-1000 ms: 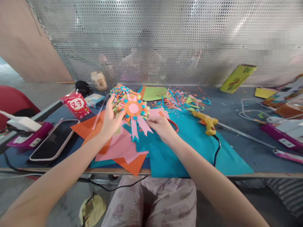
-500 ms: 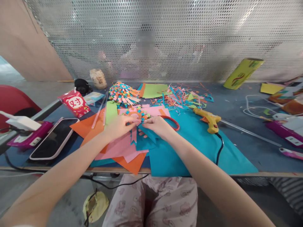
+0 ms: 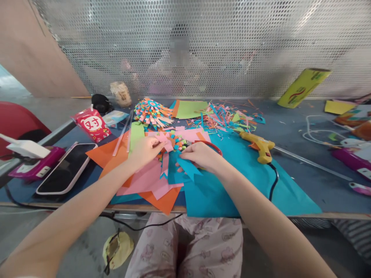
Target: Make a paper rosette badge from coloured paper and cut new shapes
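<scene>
My left hand pinches a small pink paper piece over a fringed paper flower of mixed colours. Part of the flower is hidden behind the pink paper and my fingers. Between thumb and fingers, my right hand grips a blue paper strip with a notched end, just right of the flower. Below the flower hangs a pink strip with a notched tip. Scissors with a red handle lie partly hidden behind my right hand.
A yellow glue gun lies on blue paper at the right. Behind are a finished-looking fringed flower and a heap of paper shreds. At the left lie a phone, a purple power strip and a red packet.
The pink piece in my left hand now shows across the flower's orange middle. My right hand has moved slightly right, and the blue strip now slants down to the right.
</scene>
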`<state>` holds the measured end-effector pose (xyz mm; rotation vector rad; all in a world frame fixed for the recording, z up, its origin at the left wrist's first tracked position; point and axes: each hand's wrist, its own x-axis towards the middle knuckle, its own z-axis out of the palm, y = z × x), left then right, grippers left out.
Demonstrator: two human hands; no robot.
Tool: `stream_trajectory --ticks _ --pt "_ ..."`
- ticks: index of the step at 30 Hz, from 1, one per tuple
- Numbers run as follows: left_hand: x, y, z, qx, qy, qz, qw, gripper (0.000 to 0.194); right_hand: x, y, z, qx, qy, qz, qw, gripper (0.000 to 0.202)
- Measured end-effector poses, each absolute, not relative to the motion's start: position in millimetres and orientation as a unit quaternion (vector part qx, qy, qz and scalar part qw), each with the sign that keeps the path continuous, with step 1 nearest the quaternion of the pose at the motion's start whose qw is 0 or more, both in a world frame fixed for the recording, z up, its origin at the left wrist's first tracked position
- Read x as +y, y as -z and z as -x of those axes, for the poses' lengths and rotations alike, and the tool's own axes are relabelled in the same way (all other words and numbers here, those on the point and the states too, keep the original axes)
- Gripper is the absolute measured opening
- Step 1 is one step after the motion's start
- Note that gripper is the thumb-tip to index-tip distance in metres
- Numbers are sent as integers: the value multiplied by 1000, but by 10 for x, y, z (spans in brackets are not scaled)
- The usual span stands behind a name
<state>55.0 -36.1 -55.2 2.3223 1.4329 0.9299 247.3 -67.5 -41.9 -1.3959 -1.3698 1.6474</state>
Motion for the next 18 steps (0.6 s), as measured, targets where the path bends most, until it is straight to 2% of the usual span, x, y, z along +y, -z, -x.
stream_trajectory --ticks 8,14,18 --pt "-384 522 -587 478 -341 -798 139 37 -602 463 -2439 -534 -594 522 299 20" --pt "-404 543 -613 483 -348 -792 138 39 -565 465 -2327 -479 -627 527 317 25" --pt "-388 567 -615 464 -360 -797 142 28 -596 367 -2310 -456 -640 537 307 25"
